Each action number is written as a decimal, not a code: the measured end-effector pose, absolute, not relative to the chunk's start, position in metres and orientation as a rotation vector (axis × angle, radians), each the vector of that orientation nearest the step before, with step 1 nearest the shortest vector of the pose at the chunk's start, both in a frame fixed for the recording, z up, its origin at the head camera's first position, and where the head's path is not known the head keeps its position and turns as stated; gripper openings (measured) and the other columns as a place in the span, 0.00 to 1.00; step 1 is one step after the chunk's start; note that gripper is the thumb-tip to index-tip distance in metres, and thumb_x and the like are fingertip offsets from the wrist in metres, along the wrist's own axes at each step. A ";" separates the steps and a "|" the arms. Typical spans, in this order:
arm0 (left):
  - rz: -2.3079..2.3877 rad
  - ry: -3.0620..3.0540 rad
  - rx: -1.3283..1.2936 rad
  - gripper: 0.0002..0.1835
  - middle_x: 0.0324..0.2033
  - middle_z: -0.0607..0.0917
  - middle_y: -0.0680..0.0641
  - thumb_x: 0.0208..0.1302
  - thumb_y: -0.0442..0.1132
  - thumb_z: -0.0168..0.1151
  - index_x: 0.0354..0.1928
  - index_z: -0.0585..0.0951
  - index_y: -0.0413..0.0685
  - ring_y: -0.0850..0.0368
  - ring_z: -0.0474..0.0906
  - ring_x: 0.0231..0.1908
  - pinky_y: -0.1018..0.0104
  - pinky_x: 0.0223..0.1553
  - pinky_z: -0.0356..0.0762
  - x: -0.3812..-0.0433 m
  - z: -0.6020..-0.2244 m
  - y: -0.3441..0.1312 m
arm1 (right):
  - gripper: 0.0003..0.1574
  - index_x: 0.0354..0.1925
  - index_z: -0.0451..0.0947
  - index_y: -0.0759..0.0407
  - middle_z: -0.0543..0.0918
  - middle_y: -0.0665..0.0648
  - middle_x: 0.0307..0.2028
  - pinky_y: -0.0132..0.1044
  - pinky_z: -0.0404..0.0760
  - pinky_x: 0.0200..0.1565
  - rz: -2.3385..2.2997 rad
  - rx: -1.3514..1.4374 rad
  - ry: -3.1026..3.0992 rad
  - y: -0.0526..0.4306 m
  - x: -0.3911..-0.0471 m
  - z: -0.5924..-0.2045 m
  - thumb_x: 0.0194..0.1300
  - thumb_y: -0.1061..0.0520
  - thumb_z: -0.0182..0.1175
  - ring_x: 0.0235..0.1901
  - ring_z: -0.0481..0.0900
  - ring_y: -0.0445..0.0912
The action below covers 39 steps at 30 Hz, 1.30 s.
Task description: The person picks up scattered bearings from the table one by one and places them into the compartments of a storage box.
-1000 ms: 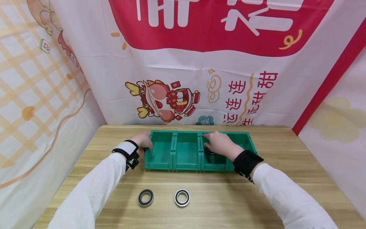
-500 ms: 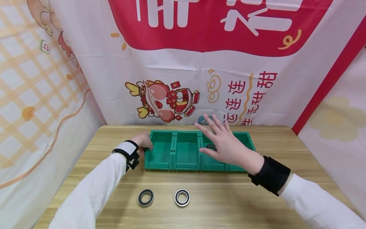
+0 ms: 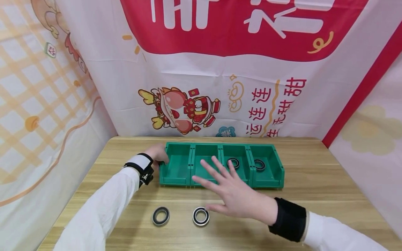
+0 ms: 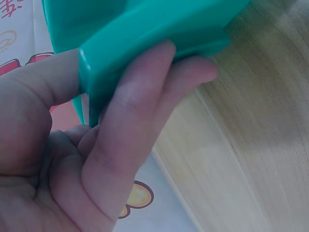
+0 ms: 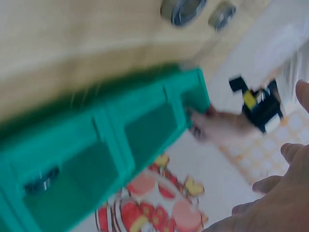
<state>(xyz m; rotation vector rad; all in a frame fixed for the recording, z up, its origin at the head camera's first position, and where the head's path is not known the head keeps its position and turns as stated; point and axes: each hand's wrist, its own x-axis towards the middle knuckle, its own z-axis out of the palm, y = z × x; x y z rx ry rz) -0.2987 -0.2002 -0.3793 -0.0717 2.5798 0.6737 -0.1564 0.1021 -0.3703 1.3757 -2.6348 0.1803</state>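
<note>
Four-part would exceed my counting, so I see a row of several green bins [image 3: 176, 181] joined side by side. My left hand [image 3: 158, 154] pinches the outer wall of the leftmost bin, thumb inside and fingers outside, as the left wrist view shows. My right hand [image 3: 233, 195] has its fingers spread and holds nothing, in front of the bins. Near its thumb a ball bearing [image 3: 201, 224] lies on the table, with another bearing [image 3: 154, 220] to the left. One bearing [image 3: 229, 167] lies in the third bin from the left, another bearing [image 3: 255, 168] in the rightmost bin.
The wooden table [image 3: 125, 195] ends at a printed cloth backdrop [image 3: 125, 87] behind the bins. Cloth also hangs on the left and right sides. Each wrist wears a black strap.
My right hand has come up out of the third bin, spread its fingers, and moved toward me over the table. The rightmost bin's bearing now shows. My left hand keeps its place.
</note>
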 end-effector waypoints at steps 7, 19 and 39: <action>0.671 2.587 -0.075 0.09 0.30 0.79 0.41 0.49 0.27 0.60 0.35 0.74 0.36 0.52 0.79 0.21 0.63 0.26 0.82 -0.301 -0.379 -0.199 | 0.48 0.73 0.37 0.29 0.28 0.48 0.74 0.75 0.43 0.60 0.245 1.556 -2.712 0.089 -0.146 -0.411 0.64 0.28 0.49 0.72 0.23 0.56; 0.664 2.599 -0.070 0.09 0.29 0.78 0.41 0.50 0.27 0.60 0.34 0.74 0.36 0.52 0.79 0.20 0.62 0.26 0.82 -0.300 -0.378 -0.198 | 0.41 0.74 0.44 0.34 0.41 0.55 0.75 0.62 0.63 0.62 0.221 1.826 -2.796 0.085 -0.132 -0.457 0.68 0.30 0.41 0.72 0.41 0.61; 0.629 2.614 -0.079 0.09 0.29 0.79 0.40 0.50 0.28 0.61 0.35 0.74 0.35 0.50 0.81 0.22 0.61 0.28 0.83 -0.299 -0.381 -0.199 | 0.30 0.65 0.68 0.46 0.68 0.57 0.64 0.38 0.82 0.45 -0.001 1.751 -2.684 0.068 -0.129 -0.453 0.68 0.63 0.54 0.62 0.68 0.57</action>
